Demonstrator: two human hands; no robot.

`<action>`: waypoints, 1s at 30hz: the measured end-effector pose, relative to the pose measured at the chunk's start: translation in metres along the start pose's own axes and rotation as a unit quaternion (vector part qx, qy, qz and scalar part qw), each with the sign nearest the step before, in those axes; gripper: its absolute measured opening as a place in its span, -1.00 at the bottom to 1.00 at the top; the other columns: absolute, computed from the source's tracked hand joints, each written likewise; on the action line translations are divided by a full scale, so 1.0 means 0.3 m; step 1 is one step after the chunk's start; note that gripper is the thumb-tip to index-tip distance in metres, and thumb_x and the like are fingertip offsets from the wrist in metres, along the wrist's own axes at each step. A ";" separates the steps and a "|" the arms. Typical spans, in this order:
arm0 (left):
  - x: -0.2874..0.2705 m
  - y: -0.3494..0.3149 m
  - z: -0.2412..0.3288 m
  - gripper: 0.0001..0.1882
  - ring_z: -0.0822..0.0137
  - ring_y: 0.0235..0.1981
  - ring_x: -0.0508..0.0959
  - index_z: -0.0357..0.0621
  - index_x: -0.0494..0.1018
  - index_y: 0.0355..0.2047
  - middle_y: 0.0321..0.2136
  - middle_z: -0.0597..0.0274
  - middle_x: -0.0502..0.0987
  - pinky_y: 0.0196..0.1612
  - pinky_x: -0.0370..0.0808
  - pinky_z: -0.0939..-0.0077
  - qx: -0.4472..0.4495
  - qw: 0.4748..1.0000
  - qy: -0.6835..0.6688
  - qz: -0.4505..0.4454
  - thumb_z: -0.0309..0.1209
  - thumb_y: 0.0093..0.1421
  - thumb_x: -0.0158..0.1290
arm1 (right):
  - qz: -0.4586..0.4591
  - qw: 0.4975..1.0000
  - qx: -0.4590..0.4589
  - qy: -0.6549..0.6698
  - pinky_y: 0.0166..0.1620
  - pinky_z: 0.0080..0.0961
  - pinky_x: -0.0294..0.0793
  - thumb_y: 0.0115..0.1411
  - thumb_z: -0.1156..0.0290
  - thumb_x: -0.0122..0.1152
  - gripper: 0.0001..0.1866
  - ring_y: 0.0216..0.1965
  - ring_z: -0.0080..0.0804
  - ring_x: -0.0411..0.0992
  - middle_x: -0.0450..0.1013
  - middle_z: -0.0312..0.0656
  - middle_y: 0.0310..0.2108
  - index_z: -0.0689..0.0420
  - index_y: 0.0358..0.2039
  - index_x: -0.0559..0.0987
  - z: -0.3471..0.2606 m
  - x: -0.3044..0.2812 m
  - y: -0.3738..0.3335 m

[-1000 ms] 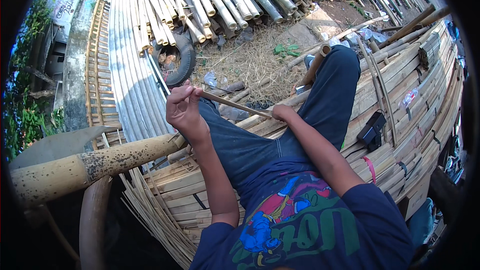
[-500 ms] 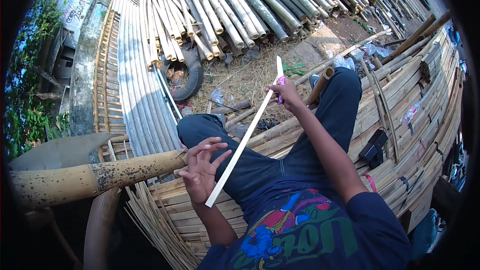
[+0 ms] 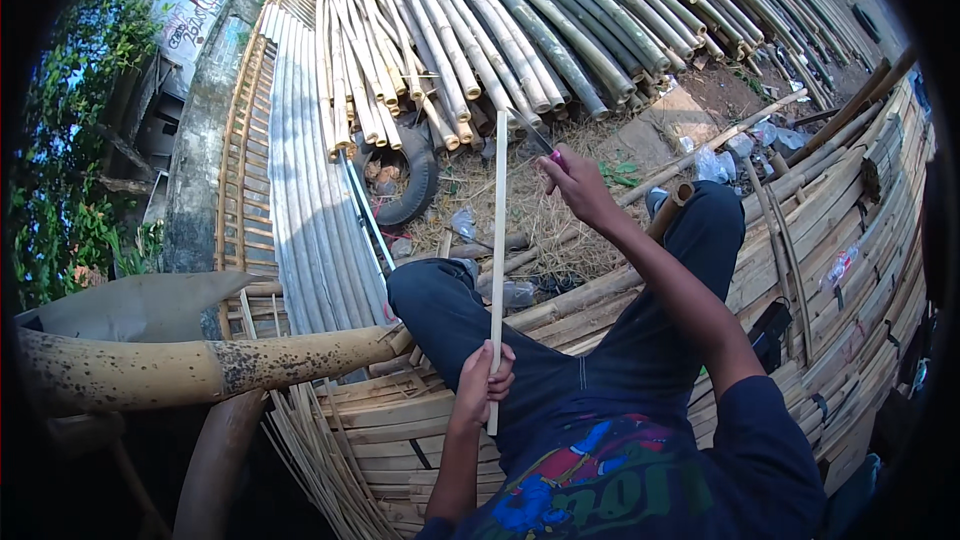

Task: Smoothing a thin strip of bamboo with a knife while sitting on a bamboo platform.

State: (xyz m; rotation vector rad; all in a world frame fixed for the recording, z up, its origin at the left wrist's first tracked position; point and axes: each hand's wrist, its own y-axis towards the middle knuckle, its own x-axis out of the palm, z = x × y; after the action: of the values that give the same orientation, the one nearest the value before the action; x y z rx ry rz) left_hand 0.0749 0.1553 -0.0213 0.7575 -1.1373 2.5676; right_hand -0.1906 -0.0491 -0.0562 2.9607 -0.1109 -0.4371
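A long pale bamboo strip (image 3: 499, 230) stands nearly upright in front of me. My left hand (image 3: 483, 386) is closed around its lower part, just over my lap. To the right, my right hand (image 3: 580, 185) grips a knife (image 3: 543, 143) by its pink handle, most of which the fingers hide. Its dark, narrow blade points up and left toward the strip's upper end. A small gap shows between blade and strip.
A thick spotted bamboo pole (image 3: 150, 372) juts in from the left, close to my left knee. Bundled bamboo slats (image 3: 830, 310) lie beneath and right of me. Ahead are stacked bamboo poles (image 3: 560, 30), an old tyre (image 3: 415, 180) and corrugated sheeting (image 3: 300, 190).
My left hand, open before, has closed on the strip's lower end. The right hand has let go of the strip and keeps the knife. The strip has swung from slanted to nearly upright.
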 end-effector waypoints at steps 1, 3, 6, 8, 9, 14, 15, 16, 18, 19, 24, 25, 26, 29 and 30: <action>0.004 0.004 0.021 -0.58 0.69 -0.80 -0.01 -0.16 0.29 -0.37 -0.75 0.52 0.05 -0.77 -0.12 0.77 0.015 0.998 0.042 0.034 -0.07 0.40 -0.31 | -0.006 0.996 0.003 -0.084 -0.45 -0.21 0.40 0.20 0.20 0.09 -0.73 -0.58 -0.09 0.46 0.45 -0.07 -0.59 0.15 -0.45 0.42 0.028 -0.017 0.018; -0.015 0.009 0.050 -0.57 0.69 -0.81 -0.01 -0.14 0.28 -0.41 -0.75 0.53 0.04 -0.77 -0.12 0.76 0.011 0.995 0.083 0.058 -0.05 0.39 -0.29 | -0.049 0.978 -0.097 -0.176 -0.43 -0.17 0.40 0.14 0.20 0.12 -0.74 -0.54 -0.06 0.45 0.45 -0.07 -0.59 0.15 -0.45 0.43 0.033 -0.034 0.030; -0.011 0.030 0.081 -0.53 0.68 -0.81 0.00 -0.09 0.24 -0.51 -0.76 0.53 0.03 -0.78 -0.12 0.75 -0.010 0.984 0.153 0.088 0.01 0.37 -0.27 | -0.142 0.938 -0.179 -0.261 -0.35 -0.10 0.41 0.04 0.23 0.17 -0.76 -0.47 -0.02 0.46 0.45 -0.05 -0.59 0.14 -0.48 0.47 0.020 0.003 0.030; 0.002 0.048 0.068 -0.54 0.67 -0.82 -0.01 -0.05 0.20 -0.55 -0.76 0.50 0.05 -0.79 -0.15 0.72 -0.010 0.981 0.173 0.089 -0.02 0.38 -0.29 | -0.210 0.921 -0.171 -0.280 -0.34 -0.09 0.42 0.06 0.23 0.15 -0.78 -0.46 0.02 0.46 0.44 -0.03 -0.59 0.14 -0.50 0.50 0.015 0.033 0.029; 0.025 0.053 0.055 -0.53 0.66 -0.82 0.00 -0.04 0.16 -0.58 -0.78 0.50 0.04 -0.79 -0.13 0.70 0.009 0.975 0.197 0.107 -0.03 0.39 -0.29 | -0.200 0.921 -0.158 -0.294 -0.34 -0.06 0.43 0.07 0.23 0.12 -0.77 -0.45 0.06 0.47 0.46 0.01 -0.58 0.14 -0.52 0.53 0.024 0.037 0.034; 0.065 0.059 -0.007 -0.56 0.65 -0.82 0.05 -0.05 0.17 -0.58 -0.77 0.51 0.08 -0.79 -0.07 0.69 -0.036 0.963 0.248 0.100 -0.08 0.39 -0.25 | 0.061 0.942 -0.076 -0.322 -0.32 -0.03 0.44 0.12 0.21 0.04 -0.71 -0.43 0.09 0.48 0.48 0.08 -0.53 0.15 -0.54 0.57 0.386 -0.123 0.225; 0.066 0.052 -0.018 -0.56 0.65 -0.82 0.04 -0.05 0.17 -0.58 -0.77 0.51 0.08 -0.78 -0.08 0.69 -0.032 0.966 0.246 0.080 -0.08 0.39 -0.24 | 0.062 0.944 -0.069 -0.317 -0.32 -0.03 0.44 0.12 0.21 0.04 -0.71 -0.43 0.09 0.48 0.48 0.08 -0.53 0.15 -0.54 0.57 0.401 -0.119 0.234; 0.069 0.046 -0.024 -0.56 0.65 -0.82 0.03 -0.04 0.18 -0.58 -0.76 0.52 0.07 -0.78 -0.09 0.70 -0.027 0.968 0.243 0.058 -0.07 0.39 -0.24 | 0.040 0.944 0.028 -0.325 -0.32 -0.06 0.44 0.13 0.20 0.03 -0.69 -0.43 0.07 0.48 0.48 0.09 -0.53 0.16 -0.53 0.57 0.414 -0.114 0.237; 0.089 0.089 0.020 -0.56 0.64 -0.82 -0.02 -0.03 0.14 -0.57 -0.78 0.51 0.01 -0.78 -0.13 0.69 -0.027 0.979 0.193 0.053 -0.05 0.38 -0.24 | 0.027 0.935 0.126 -0.329 -0.33 -0.10 0.44 0.15 0.20 0.02 -0.68 -0.43 0.06 0.48 0.47 0.10 -0.53 0.18 -0.51 0.58 0.456 -0.112 0.245; 0.086 0.107 0.042 -0.55 0.64 -0.82 -0.03 -0.03 0.14 -0.57 -0.78 0.51 0.01 -0.78 -0.13 0.70 -0.035 0.986 0.155 0.052 -0.03 0.37 -0.25 | 0.047 0.957 0.112 -0.264 -0.35 -0.11 0.42 0.15 0.19 0.04 -0.67 -0.45 0.05 0.47 0.46 0.10 -0.54 0.20 -0.52 0.55 0.474 -0.101 0.244; 0.063 0.188 0.077 -0.51 0.65 -0.81 -0.06 -0.01 0.13 -0.56 -0.77 0.51 -0.01 -0.79 -0.17 0.71 -0.068 0.996 0.036 0.034 0.07 0.35 -0.29 | 0.060 0.996 0.056 -0.045 -0.39 -0.12 0.36 0.15 0.18 0.11 -0.64 -0.52 0.03 0.43 0.41 0.08 -0.60 0.25 -0.55 0.47 0.254 -0.067 0.220; 0.079 0.194 0.075 -0.49 0.65 -0.81 -0.07 -0.01 0.12 -0.58 -0.77 0.51 -0.03 -0.79 -0.17 0.70 -0.076 0.995 0.039 0.045 0.10 0.34 -0.32 | 0.033 0.998 0.022 -0.047 -0.39 -0.10 0.34 0.13 0.21 0.12 -0.67 -0.52 0.04 0.42 0.40 0.08 -0.60 0.25 -0.55 0.45 0.215 -0.064 0.208; 0.085 0.196 0.071 -0.49 0.65 -0.81 -0.07 -0.01 0.12 -0.58 -0.77 0.51 -0.03 -0.79 -0.17 0.70 -0.079 0.995 0.039 0.044 0.10 0.34 -0.32 | 0.004 0.999 -0.011 -0.049 -0.40 -0.08 0.33 0.11 0.24 0.13 -0.69 -0.53 0.05 0.40 0.39 0.07 -0.61 0.25 -0.56 0.42 0.198 -0.056 0.192; 0.085 0.207 0.058 -0.46 0.65 -0.82 -0.09 0.01 0.10 -0.62 -0.78 0.52 -0.04 -0.79 -0.17 0.71 -0.114 0.991 0.065 0.022 0.11 0.34 -0.31 | -0.121 0.962 -0.183 -0.162 -0.40 -0.06 0.33 0.08 0.28 0.10 -0.73 -0.53 0.08 0.39 0.39 0.08 -0.62 0.25 -0.56 0.43 0.199 -0.035 0.157; 0.085 0.202 0.058 -0.46 0.65 -0.82 -0.09 0.01 0.10 -0.62 -0.78 0.52 -0.04 -0.79 -0.17 0.71 -0.117 0.991 0.067 0.020 0.11 0.34 -0.31 | -0.119 0.963 -0.181 -0.163 -0.40 -0.06 0.33 0.08 0.28 0.10 -0.73 -0.53 0.08 0.39 0.39 0.08 -0.62 0.25 -0.56 0.43 0.217 -0.035 0.161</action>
State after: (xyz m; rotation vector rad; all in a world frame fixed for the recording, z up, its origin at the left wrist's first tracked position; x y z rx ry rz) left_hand 0.0354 0.1018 -0.0350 0.5043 -1.3901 2.4159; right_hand -0.2222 -0.1044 -0.1075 2.5273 0.2642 -0.8721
